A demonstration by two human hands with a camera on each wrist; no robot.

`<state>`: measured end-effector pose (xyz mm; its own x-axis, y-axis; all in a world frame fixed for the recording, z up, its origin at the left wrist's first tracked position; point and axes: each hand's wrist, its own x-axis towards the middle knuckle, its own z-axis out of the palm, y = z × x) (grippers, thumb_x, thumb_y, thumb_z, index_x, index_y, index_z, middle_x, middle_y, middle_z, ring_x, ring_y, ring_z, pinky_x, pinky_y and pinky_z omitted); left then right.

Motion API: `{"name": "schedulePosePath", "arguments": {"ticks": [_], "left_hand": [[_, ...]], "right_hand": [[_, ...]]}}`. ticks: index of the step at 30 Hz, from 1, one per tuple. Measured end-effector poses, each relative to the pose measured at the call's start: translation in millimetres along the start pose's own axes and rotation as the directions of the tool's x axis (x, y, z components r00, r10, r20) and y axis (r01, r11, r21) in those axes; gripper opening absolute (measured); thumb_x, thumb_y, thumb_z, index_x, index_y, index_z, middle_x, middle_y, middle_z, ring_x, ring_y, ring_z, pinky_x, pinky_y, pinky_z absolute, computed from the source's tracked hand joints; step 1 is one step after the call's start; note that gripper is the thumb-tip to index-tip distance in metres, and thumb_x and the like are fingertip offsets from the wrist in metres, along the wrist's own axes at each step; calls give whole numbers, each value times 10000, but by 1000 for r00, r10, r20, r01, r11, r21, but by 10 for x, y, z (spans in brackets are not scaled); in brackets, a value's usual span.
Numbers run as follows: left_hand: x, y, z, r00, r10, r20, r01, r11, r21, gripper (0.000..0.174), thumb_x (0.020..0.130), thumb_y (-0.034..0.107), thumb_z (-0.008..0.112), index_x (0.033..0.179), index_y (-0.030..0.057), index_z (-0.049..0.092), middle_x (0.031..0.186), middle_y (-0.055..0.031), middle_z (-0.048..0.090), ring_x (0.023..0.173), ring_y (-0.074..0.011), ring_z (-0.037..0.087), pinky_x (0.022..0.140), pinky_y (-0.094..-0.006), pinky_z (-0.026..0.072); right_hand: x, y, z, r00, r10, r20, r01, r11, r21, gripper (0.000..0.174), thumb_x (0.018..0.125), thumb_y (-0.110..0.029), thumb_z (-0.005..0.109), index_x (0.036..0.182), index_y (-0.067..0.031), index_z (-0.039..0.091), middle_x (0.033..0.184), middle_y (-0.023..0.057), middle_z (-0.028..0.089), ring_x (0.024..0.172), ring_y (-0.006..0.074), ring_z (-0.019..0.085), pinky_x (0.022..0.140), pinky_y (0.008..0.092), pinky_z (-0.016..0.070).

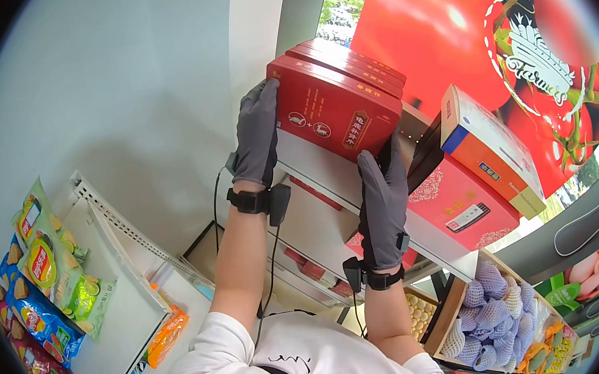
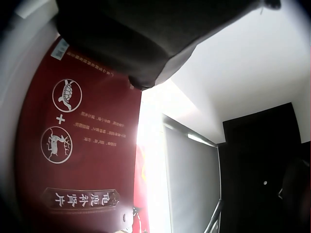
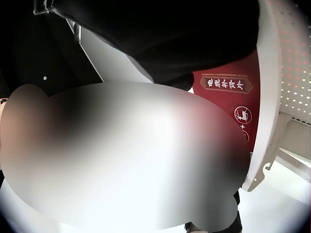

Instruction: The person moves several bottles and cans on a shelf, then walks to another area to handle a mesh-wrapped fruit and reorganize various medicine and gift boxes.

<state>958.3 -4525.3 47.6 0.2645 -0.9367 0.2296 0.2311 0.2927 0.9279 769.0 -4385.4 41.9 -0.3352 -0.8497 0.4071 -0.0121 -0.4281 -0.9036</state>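
Both hands wear dark grey gloves. In the head view my left hand (image 1: 258,135) grips the left end of a red gift box (image 1: 315,118) with gold lettering. At the opposite end my right hand (image 1: 384,208) holds its lower right corner, thumb in front. Several similar red boxes (image 1: 363,64) stand in a row right behind it on a white shelf (image 1: 316,175). The left wrist view shows the box front (image 2: 92,150) with a turtle and a deer emblem, the gloved left hand (image 2: 141,36) over one end. In the right wrist view, the right hand (image 3: 180,39) overlaps the box's other end.
Right of the red boxes, an orange and white box (image 1: 493,163) lies on a pink box (image 1: 451,206). Lower shelves hold more red packages (image 1: 314,268). Chip bags (image 1: 53,258) hang at the left, and a crate of foam-wrapped fruit (image 1: 492,312) stands lower right.
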Motion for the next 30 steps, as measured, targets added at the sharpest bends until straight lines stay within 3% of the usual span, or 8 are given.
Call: {"name": "schedulePosePath", "arguments": {"ticks": [7,10,14,15,18,27,29,30], "left_hand": [[-607,-30,-103,976,105,-191,-119,991,-62,575,1221,437,648,1600,6,690,1520,-106,703,1312,-208,700,1152,-346,536],[-828,-307,-338,805,516,-293,-449,853,267,508,1251,348,609,1635,17,654,1490,-88,702,1317,-194,693,1163,-328,524],[-1191,-380,-570,644,655,-395,-528,754,391,491,1270,343,563,1653,40,620,1511,-86,707,1328,-202,699,1186,-359,529],[-1326,-418,-642,644,652,-400,-516,756,403,491,1270,343,563,1653,40,620,1511,-86,707,1328,-202,699,1186,-359,529],[-1744,-584,-847,857,116,-502,-414,736,-536,503,1273,384,538,1656,63,599,1524,-94,716,1357,-235,708,1221,-406,532],[-2064,-1836,-1120,901,60,-430,-306,791,-529,439,1276,339,490,1576,76,673,1482,-104,758,1358,-261,727,1206,-426,553],[-1947,-2393,-1120,816,258,-518,-200,966,166,467,1272,364,474,1529,45,699,1474,-120,760,1360,-289,720,1196,-443,553],[-1942,-2474,-1096,817,255,-517,-196,966,166,467,1272,364,474,1529,45,699,1474,-120,760,1360,-289,720,1196,-443,553]], "right_hand": [[-416,-237,-74,999,-39,-11,38,999,-37,785,1138,-89,739,1851,-31,416,1707,104,588,1434,162,588,1204,319,503],[-699,-209,-160,999,-40,18,41,997,-63,812,1102,-52,721,1850,-26,406,1711,112,579,1469,191,583,1225,344,490],[-1212,-80,-266,989,-64,134,73,995,-62,895,999,-13,711,1833,26,388,1695,176,584,1516,274,585,1290,409,445],[-1346,-38,-290,976,-95,197,110,992,-68,937,951,-15,719,1823,60,385,1695,224,584,1536,324,589,1331,444,413],[-1710,131,-409,943,-112,315,147,985,-91,996,890,-37,745,1809,92,384,1689,281,582,1569,387,584,1373,490,384],[-2119,1002,-471,967,94,236,-102,995,22,893,978,42,691,1815,38,380,1723,207,548,1618,326,534,1369,478,392],[-2100,1384,-483,970,161,182,-173,983,53,862,1008,83,657,1820,15,376,1734,172,541,1605,296,535,1359,457,403],[-2085,1675,-528,974,206,90,-212,975,61,824,1049,71,668,1820,15,384,1744,160,545,1625,288,522,1360,456,404]]}}
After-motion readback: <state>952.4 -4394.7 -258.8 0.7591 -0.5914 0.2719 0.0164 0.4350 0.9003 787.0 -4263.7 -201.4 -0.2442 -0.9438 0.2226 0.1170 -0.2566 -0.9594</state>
